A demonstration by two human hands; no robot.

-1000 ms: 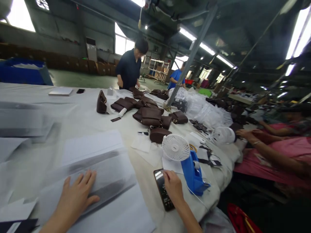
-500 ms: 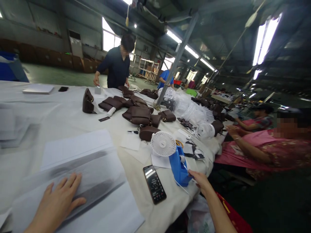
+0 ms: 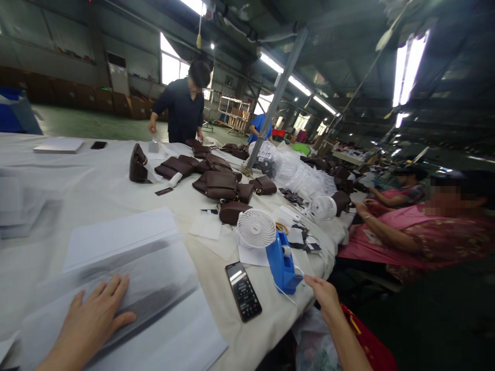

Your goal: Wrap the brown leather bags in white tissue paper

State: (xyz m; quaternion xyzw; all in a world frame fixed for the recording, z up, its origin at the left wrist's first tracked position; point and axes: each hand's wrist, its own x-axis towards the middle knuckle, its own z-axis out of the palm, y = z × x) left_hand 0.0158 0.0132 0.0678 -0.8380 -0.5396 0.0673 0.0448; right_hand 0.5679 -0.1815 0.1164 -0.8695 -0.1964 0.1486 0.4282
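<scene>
My left hand lies flat with fingers spread on a translucent wrapped sheet, which rests over white paper at the lower left. My right hand is at the table's right edge, thumb and fingers pressed together, beside the front end of a blue tape dispenser. Whether it pinches a strip of tape is too small to tell. Left of the dispenser lies a phone with its screen lit. A white fan stands just behind.
Dark brown bags and clear plastic bags cover the table's middle. A metal post rises there. One person in dark clothes stands across the table; people in pink sit at the right.
My right hand has shifted slightly right, away from the tape dispenser's end. The view has moved a little; my left hand stays on the wrapped sheet.
</scene>
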